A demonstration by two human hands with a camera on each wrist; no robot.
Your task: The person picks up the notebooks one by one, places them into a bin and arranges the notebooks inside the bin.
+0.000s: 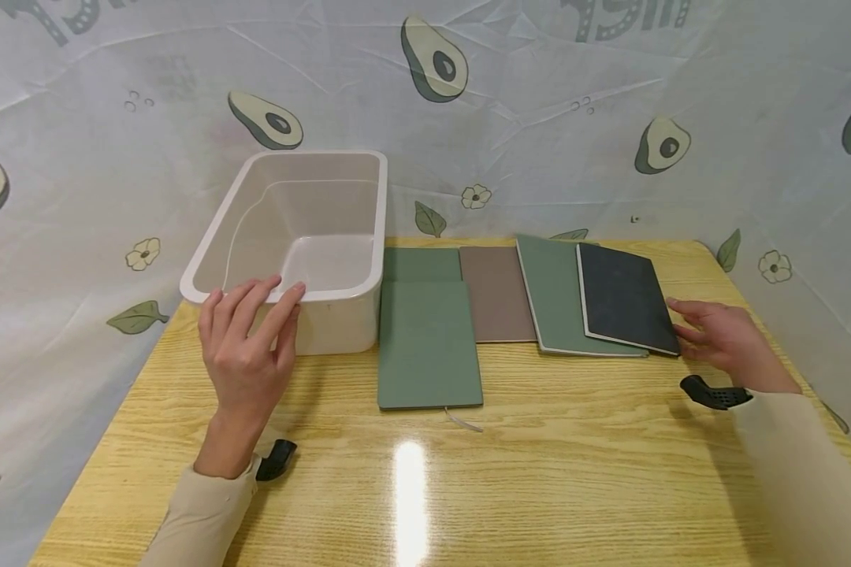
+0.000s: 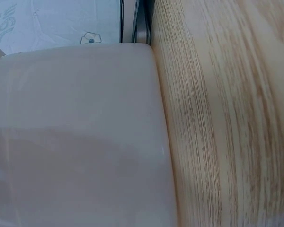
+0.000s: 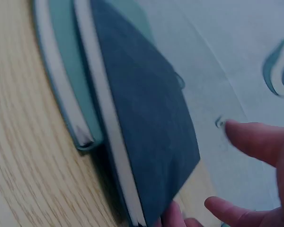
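My left hand (image 1: pixel 251 346) rests at the front rim of an off-white plastic bin (image 1: pixel 336 324), its fingertips reaching over the edge. The left wrist view is mostly filled by the bin's outer wall (image 2: pixel 85 137). At the right, my right hand (image 1: pixel 725 335) touches the right edge of a black notebook (image 1: pixel 627 299) with loosely spread fingers. The right wrist view has some fingertips at the lower corner of this notebook (image 3: pixel 146 113), while other fingers (image 3: pixel 260 137) stand apart from it. Beneath it lies a green notebook (image 1: pixel 553 291), partly covered.
A brown notebook (image 1: pixel 498 295) lies left of the covered green one. Beside the bin, another green notebook (image 1: pixel 429 346) with a ribbon overlaps a further green notebook (image 1: pixel 421 264). An avocado-print sheet (image 1: pixel 539 157) hangs behind the wooden table (image 1: pixel 539 465).
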